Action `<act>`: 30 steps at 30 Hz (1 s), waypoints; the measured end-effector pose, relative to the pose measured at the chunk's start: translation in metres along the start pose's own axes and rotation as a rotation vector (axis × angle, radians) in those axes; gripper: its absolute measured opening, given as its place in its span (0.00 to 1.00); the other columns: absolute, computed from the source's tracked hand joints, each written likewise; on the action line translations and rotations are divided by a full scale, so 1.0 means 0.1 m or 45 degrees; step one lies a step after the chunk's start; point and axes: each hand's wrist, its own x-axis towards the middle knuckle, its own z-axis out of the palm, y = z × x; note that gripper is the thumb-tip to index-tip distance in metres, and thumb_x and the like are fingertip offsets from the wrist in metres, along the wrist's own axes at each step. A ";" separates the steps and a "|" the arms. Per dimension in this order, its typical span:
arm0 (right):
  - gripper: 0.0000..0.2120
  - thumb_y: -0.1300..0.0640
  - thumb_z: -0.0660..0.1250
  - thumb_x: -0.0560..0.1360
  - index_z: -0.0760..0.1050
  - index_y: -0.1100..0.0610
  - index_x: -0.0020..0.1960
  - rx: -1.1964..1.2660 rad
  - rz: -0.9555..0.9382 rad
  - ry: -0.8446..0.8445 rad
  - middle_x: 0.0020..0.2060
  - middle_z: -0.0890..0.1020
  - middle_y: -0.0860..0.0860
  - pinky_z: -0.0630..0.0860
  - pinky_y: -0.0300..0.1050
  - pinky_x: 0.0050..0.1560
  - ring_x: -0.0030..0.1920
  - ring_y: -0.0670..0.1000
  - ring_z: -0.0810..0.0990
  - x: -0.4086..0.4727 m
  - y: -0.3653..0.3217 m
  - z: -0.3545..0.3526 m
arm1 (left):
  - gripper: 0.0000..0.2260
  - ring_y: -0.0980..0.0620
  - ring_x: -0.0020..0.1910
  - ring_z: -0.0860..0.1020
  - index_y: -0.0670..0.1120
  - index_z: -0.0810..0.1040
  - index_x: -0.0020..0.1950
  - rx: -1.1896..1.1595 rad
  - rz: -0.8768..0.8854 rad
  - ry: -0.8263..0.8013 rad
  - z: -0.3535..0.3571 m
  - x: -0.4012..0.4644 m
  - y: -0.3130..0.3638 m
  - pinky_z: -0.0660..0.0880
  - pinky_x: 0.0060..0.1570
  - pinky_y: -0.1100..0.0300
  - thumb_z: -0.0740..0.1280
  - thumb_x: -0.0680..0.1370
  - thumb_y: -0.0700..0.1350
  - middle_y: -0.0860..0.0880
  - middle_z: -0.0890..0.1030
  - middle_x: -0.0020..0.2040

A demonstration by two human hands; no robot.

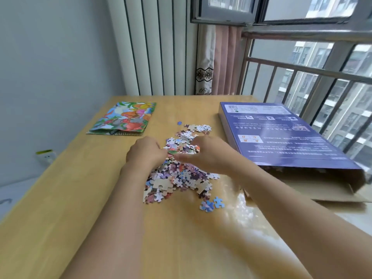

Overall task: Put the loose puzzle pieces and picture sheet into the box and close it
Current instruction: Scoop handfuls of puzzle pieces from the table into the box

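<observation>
Puzzle pieces (177, 174) lie in a loose heap at the middle of your wooden table (70, 198), and both of your hands are in the far half of that heap. Your left hand (145, 153) sits on the heap's left edge with its fingers curled in towards the middle; they seem to be gathering pieces, though the fingertips are hidden behind the knuckles, so you cannot tell how many are actually gripped. Your right hand (209, 154) comes in from the right, its fingers curled round a clump of pieces and its thumb stretched out towards the left hand, the two nearly meeting over the pile.

A few strays lie apart from the heap: a small blue cluster (212, 204) on the near right side, and a single blue piece (179, 123) on the far side. More pieces trail off beyond your hands towards the back of the table.

The box (281, 135) lies flat to your right, its purple printed face up, close to the table's right edge by the window railing (302, 77). Its near end is open, showing the brown cardboard inside and a flap (342, 195) lying out on the table.

The picture sheet (124, 118), bright with colour and folded, rests at the far left of the table, well apart from the heap and the box.
</observation>
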 end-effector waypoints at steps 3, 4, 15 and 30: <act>0.41 0.30 0.67 0.73 0.69 0.60 0.72 0.028 0.116 0.088 0.61 0.80 0.57 0.77 0.52 0.61 0.61 0.58 0.78 0.75 0.07 -0.11 | 0.08 0.45 0.45 0.79 0.50 0.83 0.48 -0.056 0.042 -0.041 -0.01 0.02 -0.01 0.78 0.45 0.55 0.66 0.78 0.52 0.48 0.82 0.48; 0.44 0.29 0.66 0.72 0.65 0.59 0.76 0.067 0.178 0.051 0.67 0.77 0.58 0.74 0.52 0.65 0.65 0.58 0.76 0.97 0.11 -0.13 | 0.08 0.46 0.47 0.79 0.51 0.83 0.49 -0.090 0.045 -0.056 -0.02 0.04 -0.03 0.78 0.46 0.55 0.66 0.79 0.52 0.49 0.81 0.49; 0.31 0.32 0.59 0.78 0.70 0.49 0.75 0.136 -0.032 -0.525 0.74 0.71 0.48 0.61 0.54 0.77 0.73 0.53 0.69 1.61 0.23 0.05 | 0.09 0.49 0.39 0.80 0.53 0.82 0.48 -0.469 0.006 -0.086 0.01 0.22 -0.26 0.76 0.38 0.57 0.62 0.79 0.46 0.53 0.81 0.43; 0.49 0.20 0.59 0.66 0.67 0.51 0.76 -0.270 -0.151 -0.580 0.74 0.69 0.51 0.64 0.59 0.74 0.72 0.55 0.68 1.66 -0.08 0.02 | 0.08 0.47 0.33 0.77 0.54 0.82 0.45 -0.720 0.004 -0.140 0.03 0.32 -0.37 0.75 0.34 0.54 0.64 0.79 0.45 0.46 0.83 0.42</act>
